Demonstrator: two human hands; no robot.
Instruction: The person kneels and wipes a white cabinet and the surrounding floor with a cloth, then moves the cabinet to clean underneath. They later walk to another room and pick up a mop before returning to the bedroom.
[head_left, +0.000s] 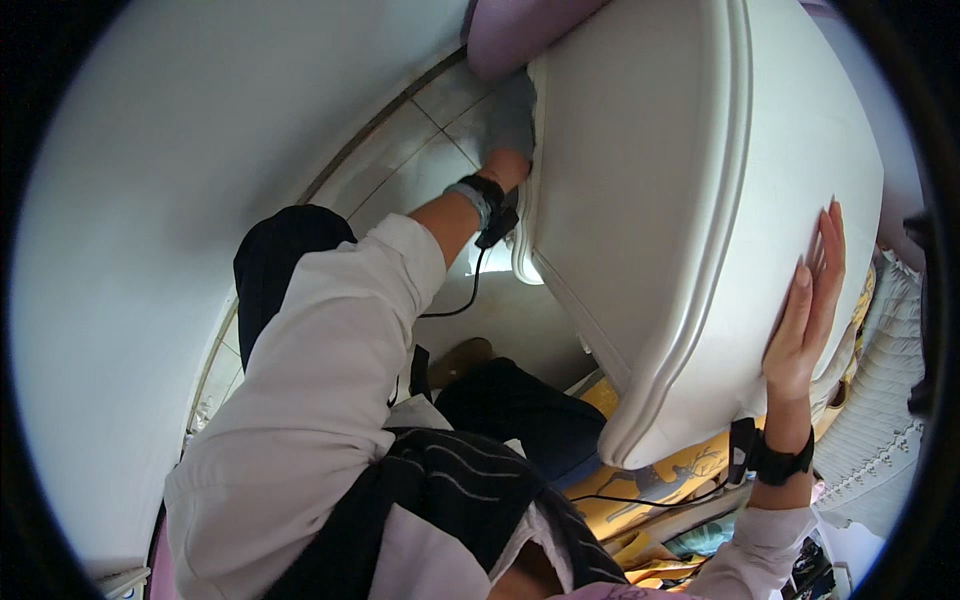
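Observation:
A white cabinet (622, 172) with moulded edges, likely a nightstand, stands tilted in this view. Low beside its base is my left hand (508, 166), at a grey cloth (511, 116) near the tiled floor; its fingers are hidden, so its grip cannot be told. My right hand (808, 315) lies flat on the cabinet's broad smooth face at the right, fingers extended and holding nothing. Both wrists wear black straps with a small device and a cable.
A pale wall (150, 225) runs along the left, above floor tiles (397, 165). A purple object (525, 30) is at the top. Yellow fabric with a deer print (660, 480) lies under the cabinet's near corner, and a quilted white cover (874, 382) is at the right. My knees are beside the cabinet.

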